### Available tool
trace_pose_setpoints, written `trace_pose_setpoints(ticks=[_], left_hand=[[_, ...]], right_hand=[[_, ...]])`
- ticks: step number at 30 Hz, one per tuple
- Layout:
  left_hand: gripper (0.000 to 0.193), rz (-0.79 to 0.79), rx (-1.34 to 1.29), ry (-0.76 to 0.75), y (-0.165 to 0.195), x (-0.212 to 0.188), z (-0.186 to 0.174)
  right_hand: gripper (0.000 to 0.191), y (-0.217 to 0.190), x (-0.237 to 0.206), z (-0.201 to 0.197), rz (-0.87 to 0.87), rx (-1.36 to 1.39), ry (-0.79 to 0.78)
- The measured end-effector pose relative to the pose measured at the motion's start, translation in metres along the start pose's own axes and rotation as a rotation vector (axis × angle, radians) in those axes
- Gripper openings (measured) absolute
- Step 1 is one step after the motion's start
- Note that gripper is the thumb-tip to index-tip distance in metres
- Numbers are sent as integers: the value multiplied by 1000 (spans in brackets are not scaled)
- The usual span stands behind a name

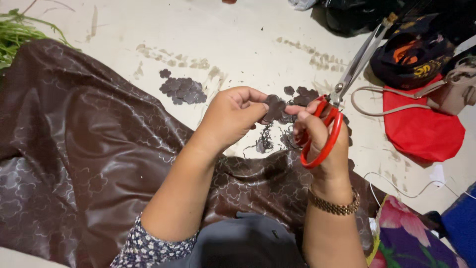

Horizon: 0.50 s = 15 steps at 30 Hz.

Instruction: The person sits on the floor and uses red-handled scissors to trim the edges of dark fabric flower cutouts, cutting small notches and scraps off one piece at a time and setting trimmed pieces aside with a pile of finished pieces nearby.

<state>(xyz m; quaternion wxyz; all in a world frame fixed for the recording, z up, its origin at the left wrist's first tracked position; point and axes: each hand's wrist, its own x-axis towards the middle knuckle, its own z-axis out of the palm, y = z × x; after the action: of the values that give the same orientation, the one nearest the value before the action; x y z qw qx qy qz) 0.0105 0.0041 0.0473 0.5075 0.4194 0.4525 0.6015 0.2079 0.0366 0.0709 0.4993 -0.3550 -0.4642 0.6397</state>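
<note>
My left hand (230,116) pinches a small dark brown flower-shaped fabric cutout (274,107) between thumb and fingers. My right hand (320,136) has fingers through the red handles of a pair of scissors (347,82), whose long metal blades point up and to the right, away from the cutout. The right fingertips also touch the cutout's right edge. A gold bracelet sits on the right wrist. Below both hands, brown patterned shiny fabric (89,149) spreads over my lap and the floor.
A pile of cut brown flower shapes (183,90) lies on the pale floor; more cutouts (305,94) and thread-like scraps (265,141) lie near the hands. At right are a red cloth (421,129), a beige strapped bag (456,92), dark bundles (411,54); green stems (17,34) top left.
</note>
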Motion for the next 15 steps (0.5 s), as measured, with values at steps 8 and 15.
trace_pose_setpoints(ticks=[8,15], left_hand=[[15,82,189,10,5,-16,12],[18,945,827,166,16,-29,16]], right_hand=[[21,21,-2,-5,-142,-51,-95],[8,12,-5,-11,-30,97,-108]])
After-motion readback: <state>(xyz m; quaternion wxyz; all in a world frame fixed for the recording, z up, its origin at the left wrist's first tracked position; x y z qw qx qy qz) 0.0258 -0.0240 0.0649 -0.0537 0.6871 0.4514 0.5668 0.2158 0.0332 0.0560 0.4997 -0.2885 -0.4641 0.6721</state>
